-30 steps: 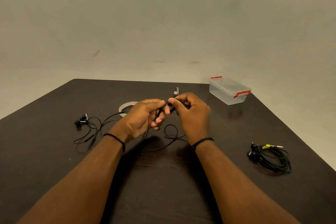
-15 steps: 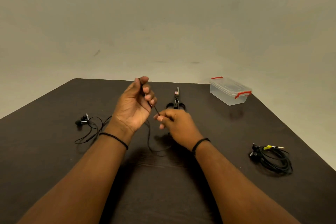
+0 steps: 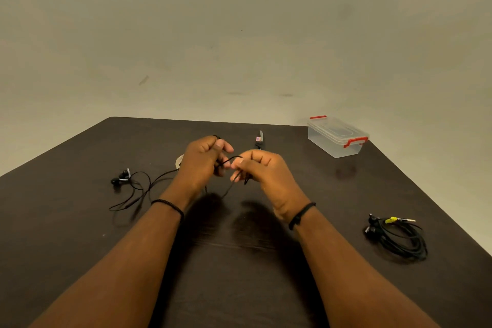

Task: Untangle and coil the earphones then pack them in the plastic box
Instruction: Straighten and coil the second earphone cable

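Note:
A black earphone cable [image 3: 138,189] trails across the dark table [image 3: 239,287] from its earbuds [image 3: 120,177] at the left up into my hands. My left hand [image 3: 203,161] grips the cable with curled fingers, raised above the table's middle. My right hand [image 3: 262,170] pinches the same cable close beside it, and a short loop spans between the two hands. The clear plastic box [image 3: 336,138] with red latches stands closed at the far right. A second black earphone set [image 3: 399,237] with a yellow tag lies coiled at the right.
A roll of tape [image 3: 179,161] peeks out behind my left hand. A small dark object with a label [image 3: 259,140] lies at the far middle. The table's right edge runs diagonally past the coiled set.
My left hand came down from its raised position and my right hand rose to meet it. The cable's loop on the table has been drawn up between the hands.

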